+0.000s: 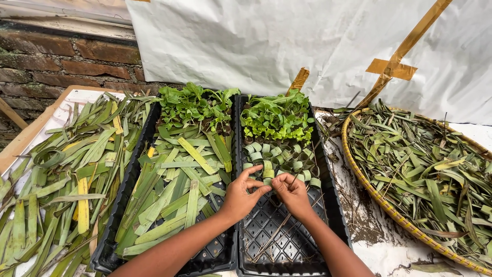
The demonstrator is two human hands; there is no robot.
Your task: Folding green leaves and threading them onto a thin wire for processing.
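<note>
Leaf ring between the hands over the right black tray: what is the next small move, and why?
Probably set it into the next open cell. Both hands meet at the edge of the leaf rings, which fill the right tray behind the fingertips, while the grid nearer the person is bare. What they pinch is too small to see.

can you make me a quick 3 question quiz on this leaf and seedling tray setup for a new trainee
1. True or false: the woven basket of dry leaves sits to the right of both black trays.
2. Where do the left hand and right hand meet? A) over the loose leaf pile on the far left B) over the right tray, just in front of the leaf rings C) over the basket
3. Fill in: the left tray holds seedlings at the back and flat cut leaf ____ in front.

Key
1. True
2. B
3. strips
</note>
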